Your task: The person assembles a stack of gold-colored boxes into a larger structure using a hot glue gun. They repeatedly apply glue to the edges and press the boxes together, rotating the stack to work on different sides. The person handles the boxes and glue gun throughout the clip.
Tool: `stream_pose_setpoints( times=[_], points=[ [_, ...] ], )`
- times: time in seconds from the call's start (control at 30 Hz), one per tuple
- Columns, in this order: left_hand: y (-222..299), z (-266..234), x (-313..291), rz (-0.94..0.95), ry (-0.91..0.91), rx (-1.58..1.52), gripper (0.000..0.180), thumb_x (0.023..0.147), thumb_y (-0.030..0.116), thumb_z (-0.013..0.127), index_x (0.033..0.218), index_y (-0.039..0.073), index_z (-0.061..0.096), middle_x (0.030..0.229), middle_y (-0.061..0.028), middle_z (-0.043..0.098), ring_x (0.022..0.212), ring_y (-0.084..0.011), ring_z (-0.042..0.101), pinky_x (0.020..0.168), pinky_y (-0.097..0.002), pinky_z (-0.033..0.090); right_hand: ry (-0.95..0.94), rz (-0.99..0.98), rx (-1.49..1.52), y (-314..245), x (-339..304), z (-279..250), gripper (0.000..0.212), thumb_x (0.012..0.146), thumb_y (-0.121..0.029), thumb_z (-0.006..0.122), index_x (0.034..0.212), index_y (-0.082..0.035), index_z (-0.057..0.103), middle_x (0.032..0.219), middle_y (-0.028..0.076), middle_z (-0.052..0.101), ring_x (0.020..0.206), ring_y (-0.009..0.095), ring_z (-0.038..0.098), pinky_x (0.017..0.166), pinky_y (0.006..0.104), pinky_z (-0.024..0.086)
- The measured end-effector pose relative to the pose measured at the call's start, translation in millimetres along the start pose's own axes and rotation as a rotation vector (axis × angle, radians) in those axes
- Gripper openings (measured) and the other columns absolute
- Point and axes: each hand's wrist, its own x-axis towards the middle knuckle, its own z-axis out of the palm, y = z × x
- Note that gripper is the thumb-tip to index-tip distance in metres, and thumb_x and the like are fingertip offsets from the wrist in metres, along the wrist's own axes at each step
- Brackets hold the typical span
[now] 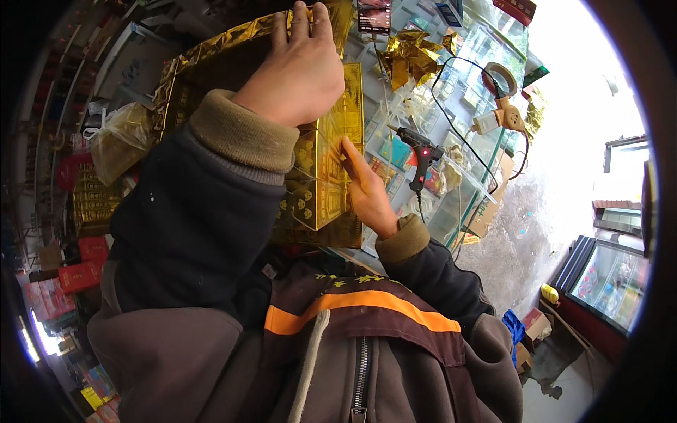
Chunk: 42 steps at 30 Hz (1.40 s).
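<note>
A large box-like piece covered in shiny gold foil paper with printed patterns stands in front of me. My left hand reaches across its upper part, fingers stretched out and lying near the far gold edge. Against the box's right side rests my right hand, its fingers extended and flat on the foil. Part of the box is hidden behind my left forearm. Just right of it, a black hot glue gun with a lit red light lies on the glass counter.
Crumpled gold foil and a phone are at the counter's far side. A tape roll, a power strip and black cables lie to the right. A filled plastic bag sits at the left, near red boxes.
</note>
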Motion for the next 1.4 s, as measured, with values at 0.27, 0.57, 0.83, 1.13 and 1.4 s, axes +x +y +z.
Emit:
stream_pose_setpoints(
  times=[0.27,0.57,0.83,1.13,1.4],
  points=[
    [7,-8,2,-0.056,-0.069,0.006,0.066,0.105,0.025,0.038,0.159,-0.004,0.011,0.164,-0.0303,0.008,0.152,-0.048,0.005,0.125,-0.0528,0.014,-0.028,0.067,-0.08,-25,-53,0,0.054,0.099,0.012,0.032,0.152,0.006,0.032,0.155,0.021,0.041,0.147,0.028,0.036,0.121,0.0376,0.029],
    [16,-9,8,-0.018,-0.082,0.067,0.067,0.103,0.02,0.039,0.156,-0.01,0.011,0.16,-0.0377,0.009,0.151,-0.0524,0.006,0.124,-0.0538,0.01,-0.036,0.053,-0.166,-32,-86,10,0.066,0.088,0.017,0.034,0.152,0.004,0.031,0.151,0.025,0.044,0.143,0.03,0.042,0.116,0.0348,0.034],
    [25,-24,18,-0.242,-0.27,-0.122,0.083,0.103,0.043,0.045,0.161,0.004,0.0,0.168,-0.0219,-0.005,0.153,-0.0476,-0.005,0.123,-0.0583,0.012,0.154,-0.009,-0.476,-30,-111,4,0.051,0.091,0.004,0.051,0.141,0.002,0.042,0.125,0.027,0.055,0.119,0.041,0.056,0.096,0.0423,0.047],
    [-81,-162,-63,0.089,0.169,-0.453,0.069,0.105,0.054,0.044,0.152,0.003,0.041,0.157,-0.0221,0.038,0.148,-0.0313,0.035,0.12,-0.0409,0.03,0.222,0.194,-0.693,-22,-130,27,0.038,0.093,-0.01,0.058,0.128,0.0,0.048,0.116,0.028,0.052,0.102,0.051,0.056,0.086,0.0522,0.05],
    [-257,33,-310,-0.381,-0.365,-0.018,0.041,0.104,0.015,0.046,0.141,0.0,0.051,0.122,-0.0222,0.061,0.116,-0.0349,0.058,0.103,-0.0425,0.046,0.274,0.13,-0.768,6,-130,30,0.031,0.094,-0.012,0.061,0.122,-0.002,0.053,0.112,0.024,0.056,0.101,0.046,0.058,0.086,0.0491,0.049]
  ],
)
